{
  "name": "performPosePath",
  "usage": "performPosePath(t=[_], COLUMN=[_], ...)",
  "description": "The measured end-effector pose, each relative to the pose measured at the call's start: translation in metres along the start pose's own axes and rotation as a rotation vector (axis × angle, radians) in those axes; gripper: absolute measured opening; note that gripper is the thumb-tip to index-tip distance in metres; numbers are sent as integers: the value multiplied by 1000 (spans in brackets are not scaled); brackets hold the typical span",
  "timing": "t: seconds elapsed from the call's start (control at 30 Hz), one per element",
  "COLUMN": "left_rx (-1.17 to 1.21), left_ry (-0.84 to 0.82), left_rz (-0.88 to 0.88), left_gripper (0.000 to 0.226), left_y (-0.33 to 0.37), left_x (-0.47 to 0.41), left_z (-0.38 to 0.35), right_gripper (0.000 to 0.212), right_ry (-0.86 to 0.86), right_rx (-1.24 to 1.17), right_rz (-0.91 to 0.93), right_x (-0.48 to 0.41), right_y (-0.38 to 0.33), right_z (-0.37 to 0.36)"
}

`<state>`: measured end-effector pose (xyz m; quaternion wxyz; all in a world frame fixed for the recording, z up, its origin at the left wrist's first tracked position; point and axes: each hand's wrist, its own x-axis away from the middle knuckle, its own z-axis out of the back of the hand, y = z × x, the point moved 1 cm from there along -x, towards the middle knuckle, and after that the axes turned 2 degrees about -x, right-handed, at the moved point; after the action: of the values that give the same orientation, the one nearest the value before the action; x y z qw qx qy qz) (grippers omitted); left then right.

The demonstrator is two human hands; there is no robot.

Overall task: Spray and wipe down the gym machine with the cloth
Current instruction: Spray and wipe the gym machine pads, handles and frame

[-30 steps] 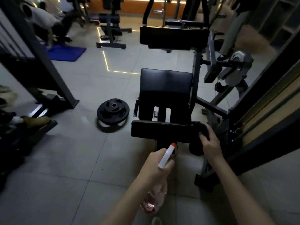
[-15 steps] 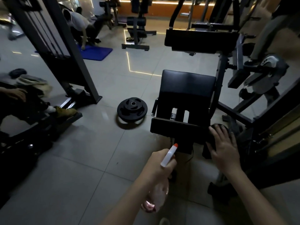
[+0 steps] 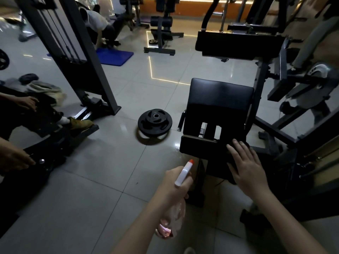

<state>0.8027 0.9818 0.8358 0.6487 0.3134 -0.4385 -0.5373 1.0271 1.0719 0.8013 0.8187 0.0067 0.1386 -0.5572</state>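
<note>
Wiping looks to be the step in hand: the right hand (image 3: 247,167) lies flat, fingers straight, on the right end of the gym machine's lower pad (image 3: 200,148), pressing a dark shape, probably the cloth (image 3: 226,158); the left hand (image 3: 174,187) grips the spray bottle (image 3: 180,175), nozzle towards that pad. Next, I judge, comes a firm sweep along the pad.

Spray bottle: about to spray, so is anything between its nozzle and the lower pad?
Nothing visible: open air lies between the spray bottle and the lower pad; the right hand rests flat on its right end.
</note>
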Motion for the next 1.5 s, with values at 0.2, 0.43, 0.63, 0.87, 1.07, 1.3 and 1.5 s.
performPosePath(t=[0.2,0.43,0.63,0.87,1.07,1.3,1.5], left_rx=[23,36,53,75,40,59,68], left_ry=[41,69,87,82,74,50,37], left_rz=[40,74,99,131,111,115,113], left_gripper=[12,11,12,13,12,14,12], left_y=[-10,-20,-28,-37,-38,-39,-41], left_x=[0,-6,-5,-7,-12,-17,-20], left_z=[11,16,27,40,46,50,57], right_gripper=[53,60,72,61,39,41,51], right_ry=[-3,-111,-156,-9,5,196,108], right_rx=[-48,23,126,68,81,-20,-2], right_rz=[-11,204,252,264,241,221,-36], right_x=[-34,-50,-34,-74,-89,-45,-60], right_y=[-66,-68,-36,-110,-138,-79,-113], right_z=[-22,-15,-6,-30,-39,-26,-32])
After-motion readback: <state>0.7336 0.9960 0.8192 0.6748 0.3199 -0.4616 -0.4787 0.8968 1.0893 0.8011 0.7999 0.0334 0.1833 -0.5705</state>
